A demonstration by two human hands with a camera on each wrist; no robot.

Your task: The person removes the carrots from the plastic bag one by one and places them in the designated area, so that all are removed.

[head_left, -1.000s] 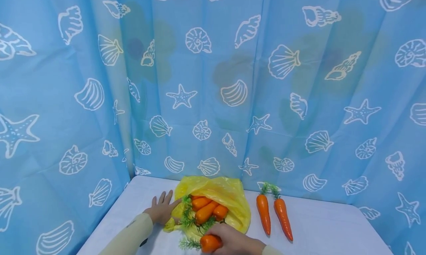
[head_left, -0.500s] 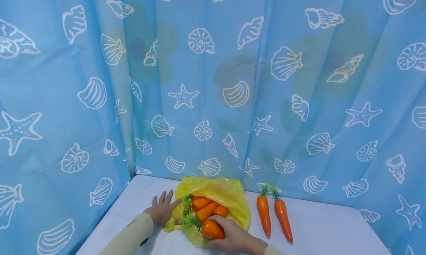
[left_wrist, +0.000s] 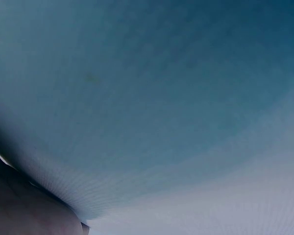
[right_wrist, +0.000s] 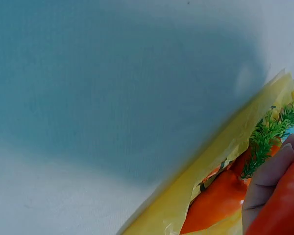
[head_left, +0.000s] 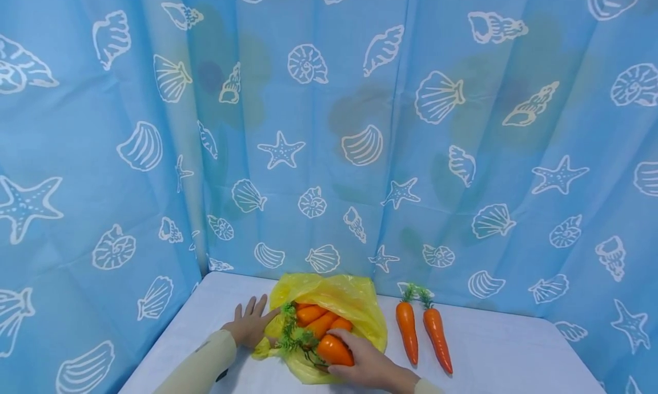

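A yellow plastic bag (head_left: 362, 305) lies on its side in the head view, its mouth facing the person. Several orange toy carrots (head_left: 311, 314) with green leafy tops show inside it. My right hand (head_left: 367, 364) grips another carrot (head_left: 335, 350) by its thick body at the mouth, leafy end pointing left. In the right wrist view the held carrot (right_wrist: 281, 205) is cut off by the frame edge, with fingers (right_wrist: 267, 183) curled against it. My left hand (head_left: 249, 324) is spread flat on the table, thumb at the bag's left edge.
Two carrots, one (head_left: 407, 332) beside the other (head_left: 438, 338), lie right of the bag on the white table (head_left: 493, 348). A blue shell-print curtain (head_left: 329, 125) rises behind and left. The left wrist view holds mostly blurred cloth and part of the hand.
My right hand has lifted the carrot from the front of the bag's mouth, moving it away from the person and slightly right, over the opening. The left hand has stayed in place.
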